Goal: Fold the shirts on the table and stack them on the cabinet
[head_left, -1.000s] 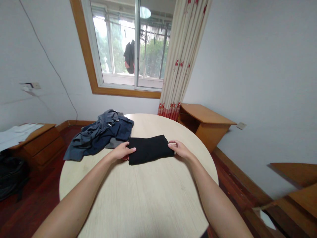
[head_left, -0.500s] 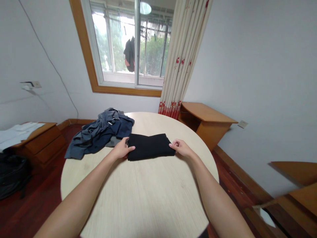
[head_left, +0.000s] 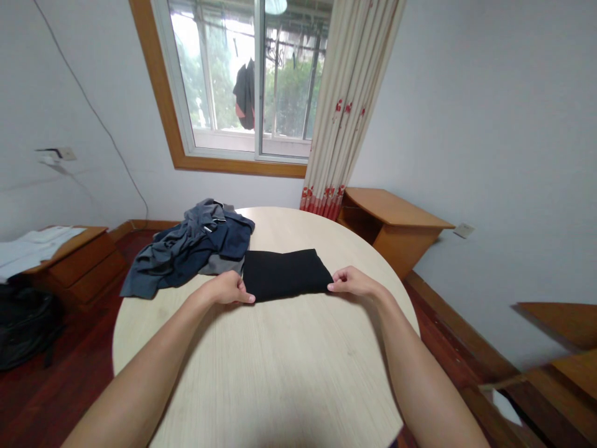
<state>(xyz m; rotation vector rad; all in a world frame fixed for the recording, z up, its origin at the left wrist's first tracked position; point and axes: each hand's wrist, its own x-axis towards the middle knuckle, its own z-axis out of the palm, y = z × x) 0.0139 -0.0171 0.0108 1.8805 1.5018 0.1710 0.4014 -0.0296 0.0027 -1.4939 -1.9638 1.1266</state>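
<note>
A black folded cloth [head_left: 286, 274] lies flat as a rough rectangle on the round pale wooden table [head_left: 280, 354]. At its near left corner, my left hand [head_left: 231, 289] pinches the edge, thumb on top and the other fingers curled and partly hidden. My right hand [head_left: 352, 281] grips the near right corner between thumb and fingers. Beyond my left hand, a crumpled heap of dark blue and grey clothes [head_left: 191, 246] rests on the table's left side, close to the black cloth.
Behind the table are a window and a flowered curtain [head_left: 345, 124]. A wooden desk [head_left: 396, 218] stands at the back right. To the left are a wooden cabinet [head_left: 93, 261] with white cloth [head_left: 32, 249] on it and a black bag [head_left: 23, 323].
Both hands have moved closer to the near corners of the black cloth, my left hand from its left side and my right hand from its right edge. The view has shifted slightly.
</note>
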